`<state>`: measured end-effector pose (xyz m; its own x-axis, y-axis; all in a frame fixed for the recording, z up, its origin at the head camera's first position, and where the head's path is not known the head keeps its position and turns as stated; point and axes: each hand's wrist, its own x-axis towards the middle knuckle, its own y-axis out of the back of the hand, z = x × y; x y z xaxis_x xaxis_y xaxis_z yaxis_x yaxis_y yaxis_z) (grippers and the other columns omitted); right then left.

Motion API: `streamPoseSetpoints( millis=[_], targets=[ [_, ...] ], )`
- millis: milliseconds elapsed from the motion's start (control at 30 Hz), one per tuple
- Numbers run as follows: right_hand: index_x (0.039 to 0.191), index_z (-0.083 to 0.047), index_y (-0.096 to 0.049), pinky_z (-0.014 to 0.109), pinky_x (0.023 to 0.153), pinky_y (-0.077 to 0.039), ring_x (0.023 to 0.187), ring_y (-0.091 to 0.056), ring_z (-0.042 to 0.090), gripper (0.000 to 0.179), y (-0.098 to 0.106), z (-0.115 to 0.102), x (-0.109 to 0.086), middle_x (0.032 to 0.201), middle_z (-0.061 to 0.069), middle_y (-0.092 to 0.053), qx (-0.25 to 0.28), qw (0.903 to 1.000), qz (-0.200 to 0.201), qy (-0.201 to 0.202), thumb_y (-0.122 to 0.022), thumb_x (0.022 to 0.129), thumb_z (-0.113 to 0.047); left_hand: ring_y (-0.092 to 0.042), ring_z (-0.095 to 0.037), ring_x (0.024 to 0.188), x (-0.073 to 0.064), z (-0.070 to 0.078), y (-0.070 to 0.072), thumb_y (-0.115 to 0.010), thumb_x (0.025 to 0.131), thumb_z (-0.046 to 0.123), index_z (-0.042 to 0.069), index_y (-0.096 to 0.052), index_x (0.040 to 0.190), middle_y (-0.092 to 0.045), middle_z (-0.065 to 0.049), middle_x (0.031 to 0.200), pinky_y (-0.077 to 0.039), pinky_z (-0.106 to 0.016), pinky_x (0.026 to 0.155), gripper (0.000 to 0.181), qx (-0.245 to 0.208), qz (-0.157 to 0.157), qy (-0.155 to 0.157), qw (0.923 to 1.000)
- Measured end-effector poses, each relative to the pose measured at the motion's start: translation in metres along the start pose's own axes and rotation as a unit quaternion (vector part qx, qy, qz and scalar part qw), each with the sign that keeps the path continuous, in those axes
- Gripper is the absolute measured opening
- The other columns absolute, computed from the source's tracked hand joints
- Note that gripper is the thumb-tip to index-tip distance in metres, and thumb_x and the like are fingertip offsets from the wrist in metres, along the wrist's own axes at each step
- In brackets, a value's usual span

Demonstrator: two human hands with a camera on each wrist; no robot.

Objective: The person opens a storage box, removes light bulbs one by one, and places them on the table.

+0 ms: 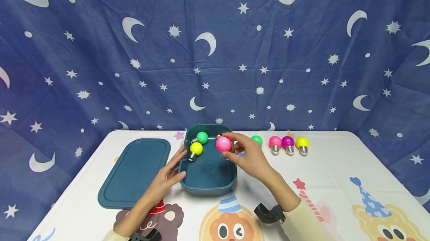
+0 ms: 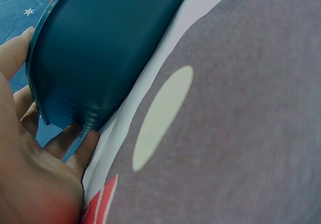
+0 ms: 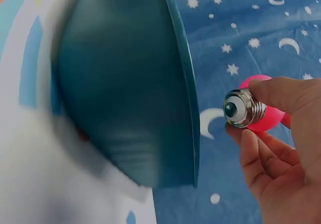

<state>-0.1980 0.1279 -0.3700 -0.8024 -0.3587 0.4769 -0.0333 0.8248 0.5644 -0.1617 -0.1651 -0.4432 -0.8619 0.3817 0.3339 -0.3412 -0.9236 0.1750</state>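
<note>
My right hand (image 1: 250, 156) pinches a pink light bulb (image 1: 223, 144) between thumb and fingertips over the right side of a dark teal bin (image 1: 208, 188). In the right wrist view the bulb's silver screw base (image 3: 244, 108) faces the camera. Against the bin's left side rests my left hand (image 1: 165, 181), its fingers extended along the wall. The left wrist view has those fingers (image 2: 65, 138) at the bin's outer wall. A green bulb (image 1: 202, 137) with a textured globe and a yellow bulb (image 1: 196, 148) lie inside the bin, toward its left wall.
A flat teal lid (image 1: 134, 174) lies left of the bin. To the right, a pink bulb (image 1: 275, 142), a purple bulb (image 1: 287, 142) and a yellow bulb (image 1: 302, 143) lie in a row, with a green bulb (image 1: 256, 140) partly behind my right hand. A starry blue curtain (image 1: 215, 65) hangs behind the table.
</note>
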Motion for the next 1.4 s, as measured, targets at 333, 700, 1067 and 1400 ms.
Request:
streamPoseSetpoints(
  millis=[333, 700, 1067, 1400],
  targets=[
    [0.127, -0.017, -0.061, 0.026, 0.068, -0.054, 0.072, -0.062, 0.009, 0.053, 0.024, 0.021, -0.022, 0.107, 0.0, -0.066, -0.005, 0.9974, 0.029, -0.066, -0.081, 0.078, -0.015, -0.011, -0.025, 0.144, 0.0, -0.001, 0.0, -0.051, 0.095, -0.001, 0.001, -0.028, 0.15, -0.01, -0.005, 0.16, -0.026, -0.017, 0.105, 0.059, 0.013, 0.002, 0.002, 0.9999],
    [0.127, -0.014, -0.061, 0.027, 0.068, -0.053, 0.08, -0.063, 0.017, 0.051, 0.037, 0.054, -0.045, 0.101, 0.006, -0.067, -0.002, 0.9852, 0.032, -0.168, -0.079, 0.079, -0.015, -0.013, -0.032, 0.143, -0.002, 0.0, 0.0, -0.051, 0.095, -0.002, 0.005, -0.029, 0.15, -0.009, -0.005, 0.16, -0.027, -0.016, 0.105, 0.059, 0.013, 0.006, 0.002, 0.9999],
    [0.124, -0.014, -0.062, 0.027, 0.066, -0.051, 0.08, -0.06, 0.018, 0.048, 0.04, 0.074, -0.061, 0.101, 0.007, -0.067, -0.007, 0.9742, 0.019, -0.225, -0.079, 0.08, -0.015, -0.014, -0.03, 0.143, 0.0, -0.002, -0.001, -0.051, 0.096, -0.001, 0.002, -0.028, 0.15, -0.009, -0.006, 0.16, -0.026, -0.018, 0.106, 0.059, 0.013, 0.001, -0.005, 0.9999],
    [0.123, -0.014, -0.062, 0.025, 0.059, -0.051, 0.076, -0.057, 0.019, 0.048, 0.038, 0.08, -0.064, 0.095, 0.006, -0.067, -0.036, 0.9668, 0.02, -0.252, -0.079, 0.078, -0.015, -0.014, -0.02, 0.144, 0.0, -0.002, 0.0, -0.05, 0.096, -0.002, 0.005, -0.027, 0.151, -0.008, -0.005, 0.16, -0.026, -0.016, 0.106, 0.06, 0.015, 0.0, 0.004, 0.9999]
  ],
)
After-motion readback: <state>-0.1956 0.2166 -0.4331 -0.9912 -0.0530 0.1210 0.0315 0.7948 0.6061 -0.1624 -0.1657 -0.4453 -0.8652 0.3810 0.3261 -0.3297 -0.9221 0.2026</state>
